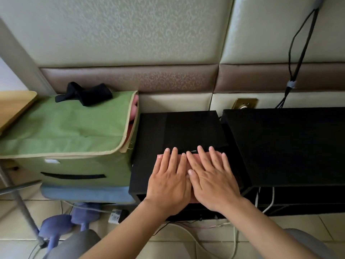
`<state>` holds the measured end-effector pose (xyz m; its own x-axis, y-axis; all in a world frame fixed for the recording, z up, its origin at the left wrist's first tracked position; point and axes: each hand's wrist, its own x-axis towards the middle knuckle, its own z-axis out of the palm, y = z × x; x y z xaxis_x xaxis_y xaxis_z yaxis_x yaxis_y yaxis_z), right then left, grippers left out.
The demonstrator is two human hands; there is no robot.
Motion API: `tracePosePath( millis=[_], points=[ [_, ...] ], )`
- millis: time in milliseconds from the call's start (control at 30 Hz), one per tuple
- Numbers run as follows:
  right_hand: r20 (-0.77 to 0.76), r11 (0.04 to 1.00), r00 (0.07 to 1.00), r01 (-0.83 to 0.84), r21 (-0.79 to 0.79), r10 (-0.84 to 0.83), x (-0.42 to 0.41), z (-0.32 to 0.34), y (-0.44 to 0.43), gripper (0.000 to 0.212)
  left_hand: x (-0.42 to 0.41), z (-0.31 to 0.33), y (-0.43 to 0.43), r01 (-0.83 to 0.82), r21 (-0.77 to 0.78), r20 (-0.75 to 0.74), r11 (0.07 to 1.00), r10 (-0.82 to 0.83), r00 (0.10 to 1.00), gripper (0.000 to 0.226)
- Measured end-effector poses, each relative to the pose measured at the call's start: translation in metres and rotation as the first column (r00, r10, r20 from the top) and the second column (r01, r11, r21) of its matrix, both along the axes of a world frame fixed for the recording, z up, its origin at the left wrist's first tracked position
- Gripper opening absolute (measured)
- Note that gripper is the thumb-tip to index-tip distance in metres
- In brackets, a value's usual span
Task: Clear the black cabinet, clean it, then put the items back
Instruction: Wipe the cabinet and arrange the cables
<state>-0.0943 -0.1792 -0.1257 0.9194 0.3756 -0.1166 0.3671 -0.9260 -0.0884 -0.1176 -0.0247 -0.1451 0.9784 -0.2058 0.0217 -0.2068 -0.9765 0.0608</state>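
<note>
On the cabinet (177, 128) top, a cloth (187, 163) is pressed by left hand (168, 182) and right hand (214, 182) (both spread flat); if drawn nearward, it could be dragged off the edge.

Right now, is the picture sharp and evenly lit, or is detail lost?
Head view: soft even light; the left hand, right hand and pink cloth are sharp; the black cabinet top is too dark for surface detail; wide lens bends wall panels.
</note>
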Motion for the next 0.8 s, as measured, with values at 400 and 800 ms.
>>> tracePosePath(
  millis=[400, 800],
  points=[
    [-0.016, 0.993, 0.996, -0.080, 0.092, 0.082, -0.005, 0.000, 0.093, 0.074, -0.017, 0.021, 0.086, -0.071, -0.073, -0.075, 0.995, 0.066, 0.995, 0.105],
    [-0.062, 0.998, 0.998, 0.002, 0.069, 0.002, 0.112, 0.002, 0.085, 0.055, 0.105, 0.028, 0.069, -0.124, -0.069, -0.242, 0.990, 0.104, 0.965, 0.113]
  ],
)
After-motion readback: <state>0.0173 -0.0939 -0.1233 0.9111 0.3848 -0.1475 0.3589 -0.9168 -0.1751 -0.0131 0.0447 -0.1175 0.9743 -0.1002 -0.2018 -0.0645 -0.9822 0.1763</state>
